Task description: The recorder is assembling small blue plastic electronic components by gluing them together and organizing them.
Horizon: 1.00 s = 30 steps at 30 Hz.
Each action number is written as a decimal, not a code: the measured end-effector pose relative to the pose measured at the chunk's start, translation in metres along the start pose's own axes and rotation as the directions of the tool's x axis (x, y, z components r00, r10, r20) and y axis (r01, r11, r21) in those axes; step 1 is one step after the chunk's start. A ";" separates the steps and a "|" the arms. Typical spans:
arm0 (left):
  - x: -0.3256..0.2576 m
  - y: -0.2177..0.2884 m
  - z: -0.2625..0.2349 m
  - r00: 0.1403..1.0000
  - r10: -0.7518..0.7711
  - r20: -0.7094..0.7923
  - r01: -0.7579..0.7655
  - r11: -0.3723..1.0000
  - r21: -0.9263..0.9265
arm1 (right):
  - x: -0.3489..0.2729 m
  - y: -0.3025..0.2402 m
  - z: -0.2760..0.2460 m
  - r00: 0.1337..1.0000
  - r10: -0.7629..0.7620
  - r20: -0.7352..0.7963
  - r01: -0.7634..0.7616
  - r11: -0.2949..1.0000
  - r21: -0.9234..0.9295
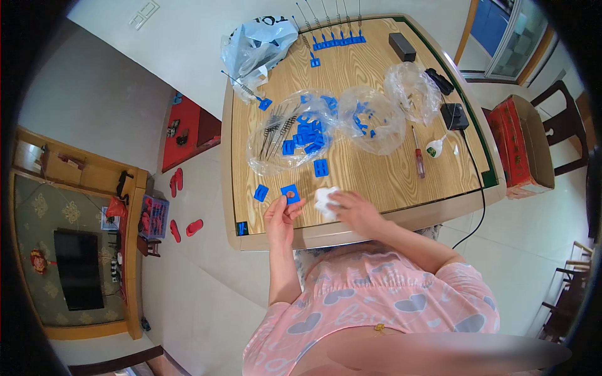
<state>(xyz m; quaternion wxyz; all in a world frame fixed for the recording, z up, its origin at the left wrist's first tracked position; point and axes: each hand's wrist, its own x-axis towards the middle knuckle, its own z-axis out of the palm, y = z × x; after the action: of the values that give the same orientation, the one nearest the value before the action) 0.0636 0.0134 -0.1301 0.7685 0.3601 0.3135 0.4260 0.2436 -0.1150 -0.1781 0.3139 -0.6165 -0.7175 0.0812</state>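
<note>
My left hand (279,219) pinches a small square blue plastic piece (290,189) by its edge, above the table's near edge. Beside it, the fingers of my right hand (360,214) are closed on a crumpled white tissue (324,203). Another blue piece (261,193) lies to the left of my left hand, and a blue block with slots (321,167) lies farther in. Behind these spreads a clear plastic bag (256,161) bearing a heap of blue parts (307,135) and several dark springs with thin rods (276,130).
A second clear bag (382,141) holds small blue bits. To the right are a screwdriver (419,161), a white spoon-like item (434,146), a black adapter (454,116) with a cord, and a black box (402,47). Finished-looking rods on blue bases (338,42) stand at the back.
</note>
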 end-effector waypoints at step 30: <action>0.001 0.010 -0.016 0.988 -0.129 0.081 0.147 0.950 -0.276 | 0.053 -0.023 0.048 0.982 -0.107 -0.154 0.098 0.993 -0.064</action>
<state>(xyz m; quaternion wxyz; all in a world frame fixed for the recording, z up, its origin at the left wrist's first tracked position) 0.0472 0.0229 -0.1307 0.8490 0.2374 0.2504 0.4002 0.1962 -0.0577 -0.1860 0.3559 -0.5917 -0.7233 -0.0042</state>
